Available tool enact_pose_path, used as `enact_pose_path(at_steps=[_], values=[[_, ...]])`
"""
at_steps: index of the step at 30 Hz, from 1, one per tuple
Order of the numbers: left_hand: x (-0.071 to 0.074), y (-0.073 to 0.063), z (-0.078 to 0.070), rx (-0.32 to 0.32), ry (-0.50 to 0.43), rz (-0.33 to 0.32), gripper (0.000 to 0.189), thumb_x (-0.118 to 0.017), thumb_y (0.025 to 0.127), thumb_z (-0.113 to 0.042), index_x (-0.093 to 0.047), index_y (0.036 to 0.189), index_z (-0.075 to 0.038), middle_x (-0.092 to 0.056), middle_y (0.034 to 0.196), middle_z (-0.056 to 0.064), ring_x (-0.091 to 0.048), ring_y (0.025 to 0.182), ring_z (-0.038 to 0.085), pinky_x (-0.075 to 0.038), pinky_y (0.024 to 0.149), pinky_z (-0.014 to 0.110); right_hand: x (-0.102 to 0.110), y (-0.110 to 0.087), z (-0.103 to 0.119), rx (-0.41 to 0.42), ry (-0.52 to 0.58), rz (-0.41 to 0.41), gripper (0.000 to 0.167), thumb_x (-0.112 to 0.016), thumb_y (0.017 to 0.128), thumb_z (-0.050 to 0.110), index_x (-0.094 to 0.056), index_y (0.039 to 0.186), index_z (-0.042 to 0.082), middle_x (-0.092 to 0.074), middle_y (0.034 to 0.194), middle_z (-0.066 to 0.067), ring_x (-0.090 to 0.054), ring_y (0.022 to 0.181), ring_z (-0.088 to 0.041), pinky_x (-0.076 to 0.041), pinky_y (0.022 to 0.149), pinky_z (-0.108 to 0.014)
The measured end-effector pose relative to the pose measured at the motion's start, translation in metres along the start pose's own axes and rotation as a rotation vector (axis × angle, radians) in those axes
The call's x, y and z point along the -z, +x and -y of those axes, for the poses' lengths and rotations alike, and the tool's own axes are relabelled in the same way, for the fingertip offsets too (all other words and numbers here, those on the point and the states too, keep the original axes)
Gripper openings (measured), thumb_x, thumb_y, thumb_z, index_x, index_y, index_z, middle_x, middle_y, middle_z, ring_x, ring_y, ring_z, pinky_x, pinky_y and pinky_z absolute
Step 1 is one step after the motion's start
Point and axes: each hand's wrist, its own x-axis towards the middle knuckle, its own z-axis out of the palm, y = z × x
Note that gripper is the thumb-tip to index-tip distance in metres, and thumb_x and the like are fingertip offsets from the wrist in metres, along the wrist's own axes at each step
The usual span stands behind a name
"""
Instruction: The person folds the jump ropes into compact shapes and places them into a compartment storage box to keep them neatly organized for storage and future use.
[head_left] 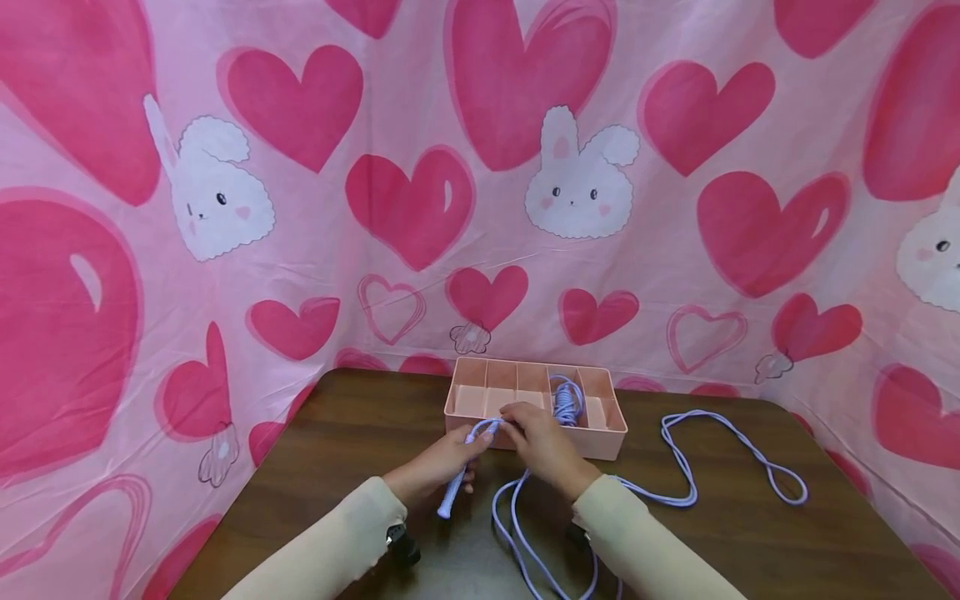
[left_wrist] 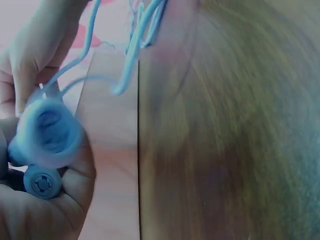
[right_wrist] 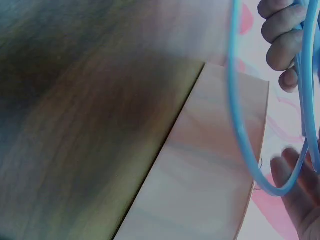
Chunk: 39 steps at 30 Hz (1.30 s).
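Observation:
A light purple jump rope with two handles is in my hands. My left hand [head_left: 447, 461] grips both handles together; one handle [head_left: 451, 495] points down toward me. Seen end-on in the left wrist view are a wide, hollow handle end [left_wrist: 50, 132] and a smaller round end [left_wrist: 42, 181]. My right hand [head_left: 543, 442] is just right of the left, its fingertips at the cord [head_left: 491, 422] where it leaves the handles. In the right wrist view, a loop of cord [right_wrist: 245, 142] hangs past the right fingers [right_wrist: 297, 195]. The cord's hold between those fingers is partly hidden.
Behind my hands stands a pink divided box [head_left: 577, 442]. One compartment, right of its middle, holds a wound purple rope [head_left: 567, 403]. Doubled cord [head_left: 678, 467] trails right across the brown table [head_left: 337, 442], and more loops [head_left: 517, 525] hang near the front.

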Motion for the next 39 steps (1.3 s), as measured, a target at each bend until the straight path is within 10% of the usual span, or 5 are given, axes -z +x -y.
enact_pose_path(at_steps=[10, 22, 29, 39], values=[[0.009, -0.003, 0.002, -0.014, 0.076, -0.052, 0.035, -0.070, 0.090, -0.016, -0.048, 0.108, 0.005, -0.049, 0.069, 0.007, -0.047, 0.050, 0.016, -0.050, 0.047, 0.031, 0.010, 0.000, -0.012, -0.152, -0.006, -0.067, 0.007, -0.075, 0.086, 0.010, -0.071, 0.091, 0.010, -0.063, 0.083, 0.005, -0.057, 0.075, -0.012, -0.050, 0.068, -0.031], [0.009, -0.012, -0.002, -0.024, 0.036, 0.124, 0.038, -0.056, 0.100, -0.019, -0.041, 0.129, 0.001, -0.043, 0.067, 0.002, -0.037, 0.047, 0.015, -0.036, 0.043, 0.028, 0.010, -0.003, -0.010, -0.165, 0.133, 0.212, 0.027, -0.063, 0.096, 0.020, -0.066, 0.121, 0.011, -0.067, 0.114, -0.001, -0.062, 0.103, -0.017, -0.049, 0.092, -0.041], [0.010, -0.012, -0.003, -0.085, -0.004, 0.153, 0.036, -0.054, 0.101, -0.016, -0.040, 0.127, 0.003, -0.048, 0.068, 0.006, -0.045, 0.050, 0.015, -0.050, 0.047, 0.035, 0.014, -0.001, -0.011, -0.204, 0.293, 0.206, 0.017, -0.055, 0.101, 0.019, -0.066, 0.112, 0.015, -0.058, 0.071, 0.001, -0.055, 0.065, -0.012, -0.049, 0.061, -0.031], [0.035, -0.018, 0.001, -0.071, -0.126, 0.179, 0.021, -0.053, 0.101, -0.014, -0.044, 0.113, 0.000, -0.049, 0.078, 0.008, -0.040, 0.052, 0.013, -0.046, 0.045, 0.025, 0.058, 0.005, -0.032, -0.237, 0.293, 0.294, 0.020, -0.060, 0.098, 0.025, -0.071, 0.108, 0.012, -0.056, 0.075, -0.002, -0.050, 0.060, -0.015, -0.044, 0.052, -0.028]])
